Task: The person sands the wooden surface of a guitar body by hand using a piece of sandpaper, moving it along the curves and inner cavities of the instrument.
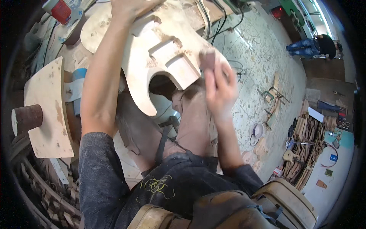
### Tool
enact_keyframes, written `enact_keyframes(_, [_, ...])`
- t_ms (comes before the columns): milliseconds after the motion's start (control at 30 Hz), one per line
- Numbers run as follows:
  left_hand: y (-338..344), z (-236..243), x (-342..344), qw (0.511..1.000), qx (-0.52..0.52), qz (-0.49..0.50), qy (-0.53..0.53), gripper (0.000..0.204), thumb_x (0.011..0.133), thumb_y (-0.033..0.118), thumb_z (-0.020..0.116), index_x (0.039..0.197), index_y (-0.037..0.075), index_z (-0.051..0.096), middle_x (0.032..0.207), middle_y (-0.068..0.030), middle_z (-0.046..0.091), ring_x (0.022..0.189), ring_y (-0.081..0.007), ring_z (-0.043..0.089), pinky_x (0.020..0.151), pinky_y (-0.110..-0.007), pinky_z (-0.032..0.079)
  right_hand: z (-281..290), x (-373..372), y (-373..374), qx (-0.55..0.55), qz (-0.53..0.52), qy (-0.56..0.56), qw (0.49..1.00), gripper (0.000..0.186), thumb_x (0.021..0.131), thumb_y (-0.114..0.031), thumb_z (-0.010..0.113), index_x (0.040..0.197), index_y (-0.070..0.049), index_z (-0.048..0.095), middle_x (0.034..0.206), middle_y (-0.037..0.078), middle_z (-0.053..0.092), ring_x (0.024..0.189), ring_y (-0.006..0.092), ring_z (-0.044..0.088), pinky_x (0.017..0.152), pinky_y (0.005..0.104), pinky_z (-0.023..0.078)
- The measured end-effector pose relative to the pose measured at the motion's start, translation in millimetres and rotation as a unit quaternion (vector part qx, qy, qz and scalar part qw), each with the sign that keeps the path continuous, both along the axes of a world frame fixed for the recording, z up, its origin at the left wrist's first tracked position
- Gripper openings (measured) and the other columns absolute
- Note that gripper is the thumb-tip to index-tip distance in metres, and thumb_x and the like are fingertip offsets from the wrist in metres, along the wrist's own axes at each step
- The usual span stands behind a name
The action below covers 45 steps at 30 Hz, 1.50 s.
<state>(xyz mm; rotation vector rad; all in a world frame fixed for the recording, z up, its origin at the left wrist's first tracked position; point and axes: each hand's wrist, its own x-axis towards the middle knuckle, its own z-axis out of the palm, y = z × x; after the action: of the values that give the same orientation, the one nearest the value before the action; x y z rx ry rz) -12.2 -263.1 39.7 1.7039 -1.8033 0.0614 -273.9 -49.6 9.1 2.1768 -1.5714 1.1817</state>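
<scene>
A pale wooden electric guitar body (166, 38) with routed pockets and a curved horn lies in front of me, above my knees. My left hand (131, 7) rests on its far left part, and a finger or thumb stretches along the wood; the other fingers are cut off by the upper edge. Smeared a little by motion, my right hand (221, 86) pinches a small brownish block (207, 60), which looks like a sanding block, at the body's right edge. Patches of wood dust show on the body near the pockets.
Left of me stands a pale curved wooden panel (47, 110) with a dark cylinder (27, 119) sticking out. Black cables (219, 23) hang beyond the guitar body. Clamps (270, 95) lie on the floor at right, near stacked wood strips (303, 149) and a white table (324, 194). A person (314, 46) is at the far right.
</scene>
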Motion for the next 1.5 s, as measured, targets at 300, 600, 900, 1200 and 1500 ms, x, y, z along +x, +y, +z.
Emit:
enact_keyframes(300, [-5.2,-0.9,2.9,1.0,0.005,-0.006,0.004,0.071,0.076,0.059,0.072,0.117,0.001,0.07,0.121,-0.0275,0.068,0.118,-0.0398,0.064,0.102,-0.046,0.05,10.9,8.0,-5.5,0.024,-0.03,-0.029,0.999,0.037,0.09,-0.008,0.075,0.126,0.001,0.07,0.117,0.021,0.068,0.098,0.0361,0.071,0.081,0.0412,0.059])
enact_keyframes(600, [-5.3,-2.7,3.6,1.0,0.007,-0.003,-0.001,0.073,0.075,0.061,0.071,0.118,0.002,0.069,0.121,-0.0275,0.068,0.118,-0.04,0.064,0.102,-0.047,0.05,2.8,9.7,-1.1,0.013,-0.025,-0.025,0.999,0.038,0.088,-0.006,0.077,0.124,0.003,0.07,0.12,0.022,0.068,0.102,0.0368,0.072,0.084,0.0411,0.059])
enact_keyframes(900, [-10.6,-7.7,5.5,1.0,0.01,-0.005,-0.013,0.075,0.075,0.063,0.07,0.12,0.003,0.069,0.122,-0.0275,0.068,0.119,-0.0402,0.064,0.103,-0.047,0.049,-8.7,9.8,9.0,-0.007,-0.008,-0.012,1.0,0.04,0.089,-0.007,0.077,0.127,0.002,0.069,0.119,0.022,0.068,0.094,0.0367,0.072,0.077,0.0415,0.059])
enact_keyframes(1200, [-9.7,-10.1,6.2,1.0,0.016,-0.011,-0.013,0.077,0.075,0.065,0.069,0.121,0.004,0.068,0.123,-0.0275,0.068,0.119,-0.0404,0.064,0.103,-0.047,0.049,11.3,3.5,-2.0,0.032,-0.03,-0.015,0.999,0.04,0.089,-0.007,0.077,0.128,0.001,0.069,0.12,0.021,0.068,0.094,0.0355,0.073,0.079,0.0392,0.059])
enact_keyframes(1500, [-16.0,-13.7,5.7,0.999,0.025,-0.012,-0.016,0.079,0.075,0.067,0.068,0.123,0.004,0.068,0.124,-0.0275,0.067,0.12,-0.0406,0.063,0.103,-0.048,0.049,14.1,12.1,-3.3,0.026,-0.071,-0.078,0.994,0.04,0.088,-0.008,0.078,0.126,0.002,0.07,0.119,0.022,0.069,0.098,0.036,0.073,0.081,0.0399,0.059])
